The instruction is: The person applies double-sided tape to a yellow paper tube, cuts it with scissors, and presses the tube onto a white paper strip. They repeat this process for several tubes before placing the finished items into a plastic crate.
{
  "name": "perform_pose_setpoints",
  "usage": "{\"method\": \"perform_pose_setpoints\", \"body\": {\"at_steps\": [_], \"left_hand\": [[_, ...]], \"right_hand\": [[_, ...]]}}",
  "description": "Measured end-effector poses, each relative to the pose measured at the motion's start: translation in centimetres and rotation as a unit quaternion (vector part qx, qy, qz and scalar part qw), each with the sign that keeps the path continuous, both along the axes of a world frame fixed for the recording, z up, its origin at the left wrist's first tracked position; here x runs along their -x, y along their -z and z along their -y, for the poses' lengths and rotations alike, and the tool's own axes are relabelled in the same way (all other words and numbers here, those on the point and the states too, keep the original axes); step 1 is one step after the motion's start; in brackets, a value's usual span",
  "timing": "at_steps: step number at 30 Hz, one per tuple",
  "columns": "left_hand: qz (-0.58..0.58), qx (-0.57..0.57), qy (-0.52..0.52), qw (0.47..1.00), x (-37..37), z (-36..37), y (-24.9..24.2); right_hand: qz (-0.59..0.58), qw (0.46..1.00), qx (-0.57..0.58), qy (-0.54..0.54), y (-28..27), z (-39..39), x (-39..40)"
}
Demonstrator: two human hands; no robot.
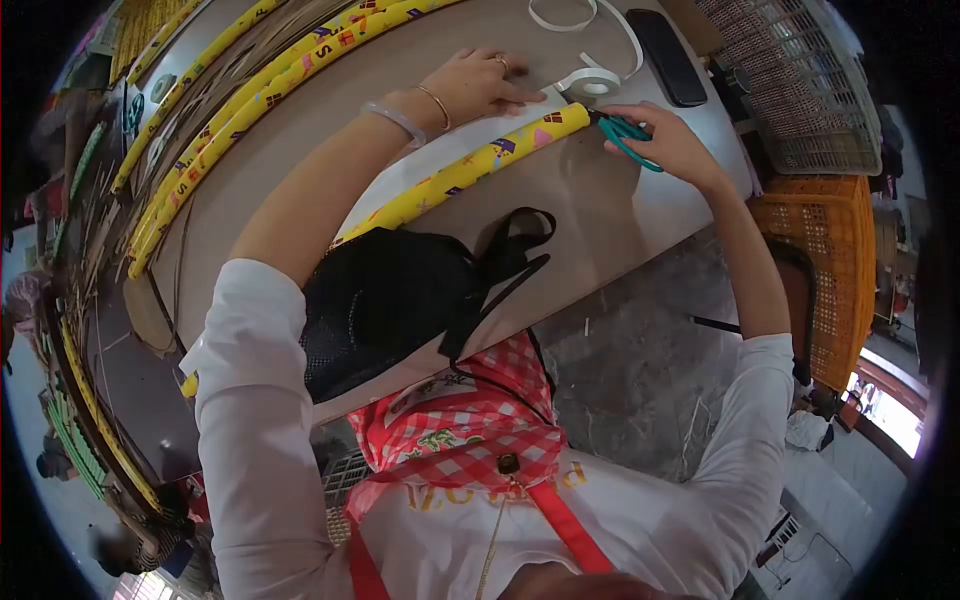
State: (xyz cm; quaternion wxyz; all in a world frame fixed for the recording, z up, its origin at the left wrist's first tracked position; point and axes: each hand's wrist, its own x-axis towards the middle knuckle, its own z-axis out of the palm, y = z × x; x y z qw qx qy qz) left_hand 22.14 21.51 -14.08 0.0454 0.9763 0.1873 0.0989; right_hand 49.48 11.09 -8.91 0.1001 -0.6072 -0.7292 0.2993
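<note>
My right hand (665, 148) grips teal-handled scissors (630, 142), whose dark blades are at the right end of a yellow patterned roll (470, 168). My left hand (485, 82) lies with its fingers apart on the white sheet beside the roll, near the roll's upper edge. Just above the scissors sits a roll of white tape (593, 82), with a loose strip curling up from it. Part of the yellow roll's left end is hidden behind a black bag (390, 300) on the table.
A black phone (667, 57) lies at the table's (620, 215) upper right. Long yellow wrapped rolls (235, 125) and brown strips are at the left. A grey basket (800, 90) and an orange crate (835, 270) stand to the right. Other people are partly visible at far left.
</note>
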Motion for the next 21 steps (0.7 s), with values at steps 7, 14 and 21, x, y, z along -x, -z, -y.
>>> {"method": "perform_pose_setpoints", "body": {"at_steps": [7,14,21], "left_hand": [[-0.014,-0.005,-0.014,1.000,-0.1,0.3,-0.2],[0.016,-0.004,-0.016,1.000,-0.1,0.2,0.2],[0.013,0.004,-0.026,1.000,-0.1,0.6,-0.4]], "right_hand": [[-0.030,1.000,-0.004,-0.004,0.2,0.2,0.3],[0.033,0.999,-0.001,0.001,-0.9,0.5,1.1],[-0.044,0.998,0.034,0.025,-1.5,1.0,1.9]]}}
